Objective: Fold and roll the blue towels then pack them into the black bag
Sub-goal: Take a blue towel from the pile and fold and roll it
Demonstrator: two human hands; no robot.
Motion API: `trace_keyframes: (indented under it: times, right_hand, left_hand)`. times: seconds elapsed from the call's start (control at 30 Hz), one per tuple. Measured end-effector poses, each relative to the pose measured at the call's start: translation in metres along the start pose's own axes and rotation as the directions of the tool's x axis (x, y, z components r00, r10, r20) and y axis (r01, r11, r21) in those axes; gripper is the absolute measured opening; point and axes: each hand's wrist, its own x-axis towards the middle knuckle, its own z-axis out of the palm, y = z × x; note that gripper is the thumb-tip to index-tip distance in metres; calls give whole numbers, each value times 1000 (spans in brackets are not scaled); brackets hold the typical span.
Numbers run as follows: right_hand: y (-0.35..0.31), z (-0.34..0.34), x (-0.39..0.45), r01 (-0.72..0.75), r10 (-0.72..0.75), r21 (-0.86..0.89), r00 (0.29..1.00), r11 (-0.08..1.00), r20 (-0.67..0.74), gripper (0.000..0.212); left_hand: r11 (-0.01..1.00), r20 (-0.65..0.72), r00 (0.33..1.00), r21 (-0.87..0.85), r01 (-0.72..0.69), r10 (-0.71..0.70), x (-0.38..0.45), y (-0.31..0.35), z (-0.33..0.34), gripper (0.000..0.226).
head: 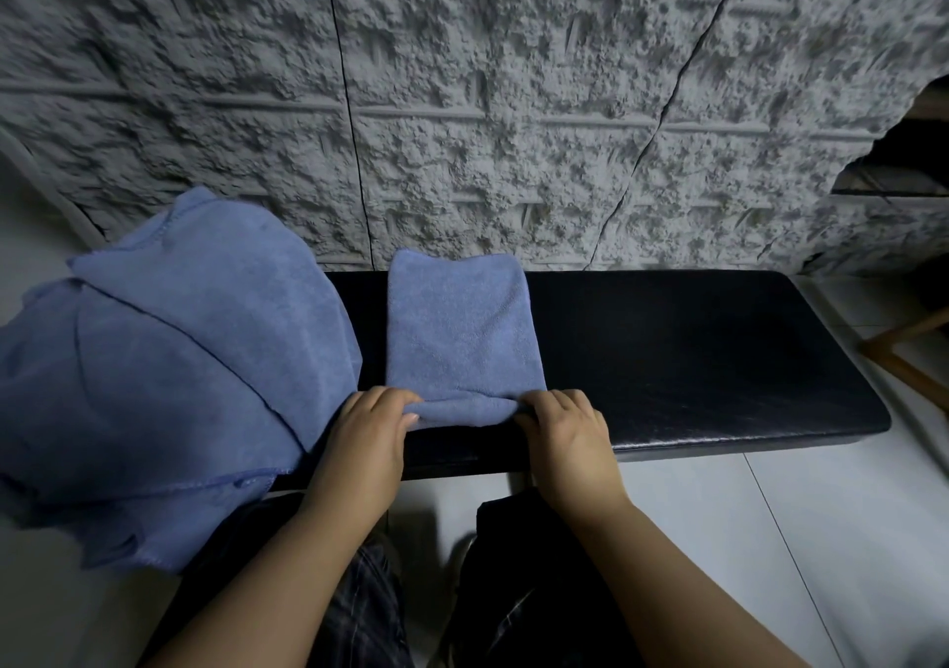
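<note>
A folded blue towel (459, 326) lies lengthwise on the black bench (693, 354), its near edge turned up into a small roll. My left hand (367, 428) pinches the roll's left end and my right hand (570, 428) pinches its right end. A loose pile of blue towels (169, 359) covers the bench's left end and hangs over its front. A black bag (534, 554) sits on the floor below my right forearm, mostly hidden.
A rough grey stone-pattern wall (488, 102) stands right behind the bench. The right half of the bench top is bare black padding. White floor tiles (821, 539) lie to the right, with a wooden frame (909, 354) at the far right edge.
</note>
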Motion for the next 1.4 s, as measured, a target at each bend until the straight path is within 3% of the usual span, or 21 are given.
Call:
trace_keyframes:
  times: [0.17, 0.3, 0.37, 0.5, 0.63, 0.7, 0.8, 0.97, 1.13, 1.4]
  right_hand:
    - [-3, -1, -3, -104, 98, 65, 992, 992, 83, 28]
    - [-5, -1, -3, -171, 165, 96, 984, 981, 66, 11]
    - [-6, 1, -1, -179, 178, 64, 984, 982, 18, 14]
    - [-3, 7, 1, -59, 34, -105, 974, 993, -222, 14]
    - [-3, 7, 1, 158, -172, -94, 970, 983, -174, 28]
    - [-2, 6, 2, 199, -204, -52, 970, 979, -131, 26]
    - [-4, 7, 3, 186, -186, -6, 978, 982, -96, 29]
    - [-4, 9, 1, 158, -158, -8, 985, 987, -72, 32]
    - [2, 11, 4, 149, -149, -8, 987, 989, -56, 50]
    - [11, 3, 8, 76, -70, 209, 997, 975, -40, 38]
  left_hand:
    - [998, 13, 998, -33, 61, -60, -3, 0, 1, 13]
    - [997, -41, 996, -40, 72, -73, -3, 4, 3, 13]
    - [998, -86, 995, -22, 57, -59, -1, 6, 1, 14]
    - [990, -123, 992, 142, -5, 22, 2, 6, -3, 38]
    - [977, -89, 991, 196, -82, 101, 1, 5, -3, 46]
    - [984, -89, 989, 147, -105, 119, 2, 4, -3, 35]
    - [991, -77, 992, 93, -96, 103, 2, 4, -3, 11]
    - [994, 15, 999, 98, -50, 48, 1, 3, -1, 41]
    - [997, 16, 999, 58, -43, 42, 4, -1, 2, 42]
    - [996, -1, 1000, -81, 25, -26, 7, -5, 3, 33]
